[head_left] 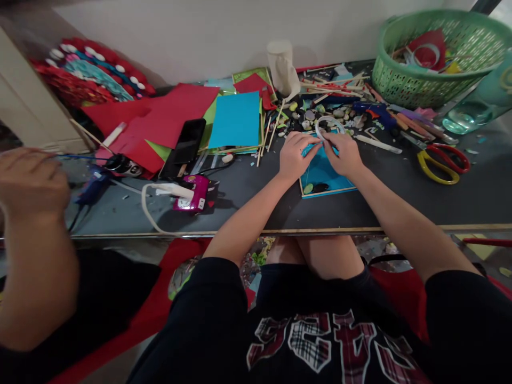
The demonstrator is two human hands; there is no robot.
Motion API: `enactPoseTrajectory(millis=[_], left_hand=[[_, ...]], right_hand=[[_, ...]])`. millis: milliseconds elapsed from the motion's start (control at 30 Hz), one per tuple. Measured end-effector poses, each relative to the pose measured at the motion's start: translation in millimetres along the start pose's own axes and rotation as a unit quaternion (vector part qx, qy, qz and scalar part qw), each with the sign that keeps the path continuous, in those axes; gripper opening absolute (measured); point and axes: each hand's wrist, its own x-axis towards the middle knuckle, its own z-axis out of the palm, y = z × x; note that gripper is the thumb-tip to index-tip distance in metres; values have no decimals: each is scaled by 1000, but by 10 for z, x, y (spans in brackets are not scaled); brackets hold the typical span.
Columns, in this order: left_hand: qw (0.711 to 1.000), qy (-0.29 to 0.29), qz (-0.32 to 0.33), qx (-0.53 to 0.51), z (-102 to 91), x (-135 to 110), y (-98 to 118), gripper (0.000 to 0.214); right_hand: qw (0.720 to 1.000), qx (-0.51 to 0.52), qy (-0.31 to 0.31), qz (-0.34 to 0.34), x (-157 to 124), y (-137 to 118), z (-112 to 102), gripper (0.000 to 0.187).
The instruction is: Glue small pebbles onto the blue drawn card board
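Observation:
My right hand (342,153) pinches a thin whitish ring (330,120) that looks like a nearly used-up tape roll. Close against it, my left hand (295,154) has its thumb and fingertips pressed together at the ring's near side; whatever is between them is too small to make out. Below both hands a blue card panel (326,173) edged with thin wooden sticks lies on the dark table. A green pebble (308,189) and a black pebble (320,188) sit at its near left corner. My hands cover part of the panel.
Red and yellow scissors (443,162), a glue stick (378,144) and a green basket (424,80) are to the right. Pebbles and sticks litter the back. Leftward are blue paper (236,120), a phone (190,141), a pink power adapter (192,193) and another person's hand (34,184).

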Motion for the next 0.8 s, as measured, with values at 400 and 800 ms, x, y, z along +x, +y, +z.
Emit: enactPoseTrajectory(millis=[400, 800], left_hand=[[998, -35, -60, -4, -38, 16, -4, 58], [998, -64, 17, 23, -34, 13, 83, 45]], right_hand=[[999, 22, -2, 41, 39, 35, 86, 36], [991, 96, -14, 90, 67, -134, -72, 20]])
